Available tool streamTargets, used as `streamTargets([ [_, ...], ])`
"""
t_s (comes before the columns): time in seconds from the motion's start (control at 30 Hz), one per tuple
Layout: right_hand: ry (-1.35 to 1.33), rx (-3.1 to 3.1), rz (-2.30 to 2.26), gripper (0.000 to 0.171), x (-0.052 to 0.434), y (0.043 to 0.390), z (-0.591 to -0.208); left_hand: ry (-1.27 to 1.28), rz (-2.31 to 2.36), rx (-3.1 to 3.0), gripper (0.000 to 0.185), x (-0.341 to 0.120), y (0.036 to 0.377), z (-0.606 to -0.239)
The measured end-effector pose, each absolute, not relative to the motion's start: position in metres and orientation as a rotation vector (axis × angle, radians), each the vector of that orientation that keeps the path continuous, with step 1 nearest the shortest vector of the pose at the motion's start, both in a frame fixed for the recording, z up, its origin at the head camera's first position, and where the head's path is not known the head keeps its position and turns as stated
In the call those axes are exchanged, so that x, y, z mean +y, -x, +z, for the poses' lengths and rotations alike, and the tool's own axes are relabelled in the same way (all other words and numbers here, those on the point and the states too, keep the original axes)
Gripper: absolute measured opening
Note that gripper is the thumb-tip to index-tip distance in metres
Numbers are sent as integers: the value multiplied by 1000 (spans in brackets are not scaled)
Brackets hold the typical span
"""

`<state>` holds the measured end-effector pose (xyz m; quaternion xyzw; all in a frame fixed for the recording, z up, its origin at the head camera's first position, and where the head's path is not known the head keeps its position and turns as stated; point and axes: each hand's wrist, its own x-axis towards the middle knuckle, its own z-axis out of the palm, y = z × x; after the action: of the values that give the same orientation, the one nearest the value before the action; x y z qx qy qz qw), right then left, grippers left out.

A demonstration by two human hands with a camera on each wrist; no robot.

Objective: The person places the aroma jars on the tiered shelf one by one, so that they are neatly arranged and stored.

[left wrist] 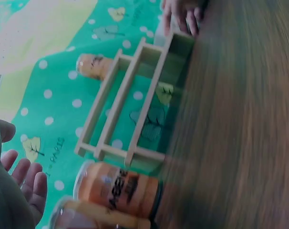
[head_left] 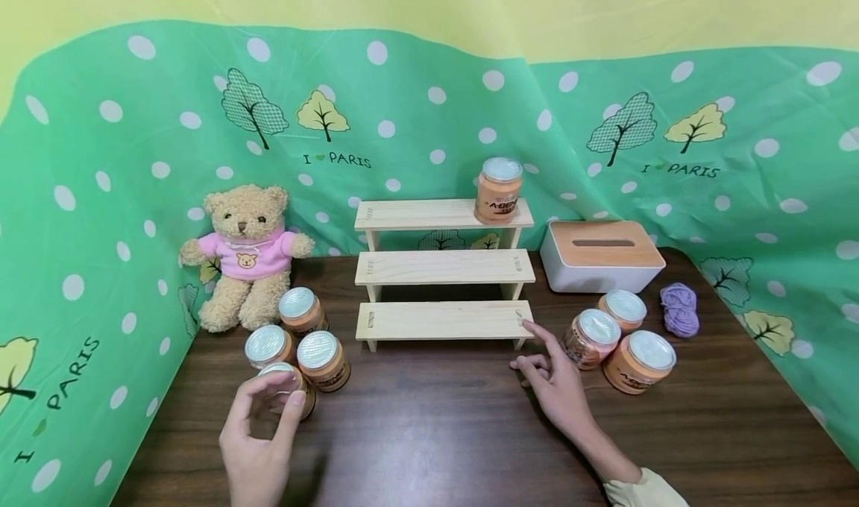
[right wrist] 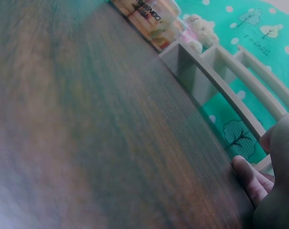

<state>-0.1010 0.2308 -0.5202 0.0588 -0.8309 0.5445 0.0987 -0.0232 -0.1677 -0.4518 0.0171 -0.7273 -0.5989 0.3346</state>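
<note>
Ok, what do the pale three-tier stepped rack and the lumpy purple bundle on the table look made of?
Pale three-tier stepped rack: likely wood, matte and bare-looking, from faint grain along its boards. Lumpy purple bundle: probably yarn, matte, from its wound strands; which fibre, I can't tell.

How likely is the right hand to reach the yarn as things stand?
Probably yes, over the top: three jars stand between the right hand and the yarn, blocking a straight sweep, but nothing shows above them.
</note>
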Motion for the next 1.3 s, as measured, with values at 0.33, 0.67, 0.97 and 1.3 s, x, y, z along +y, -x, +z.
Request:
streamTargets([
  [0.33,-173,-2455,1612,66,231,103,-523,-238,-1389,-1851,32,-192,36,-468],
  [0.67,-178,-2453,1611,67,231,101,-523,-347,-1323,-1896,41,-200,40,-478],
  [0.97,-176,-2450,1610,67,232,102,-524,-328,-1327,-1970,49,-197,38,-482],
  [1.3,-177,-2454,1606,67,232,103,-523,-357,-1312,-2039,53,-197,38,-485],
])
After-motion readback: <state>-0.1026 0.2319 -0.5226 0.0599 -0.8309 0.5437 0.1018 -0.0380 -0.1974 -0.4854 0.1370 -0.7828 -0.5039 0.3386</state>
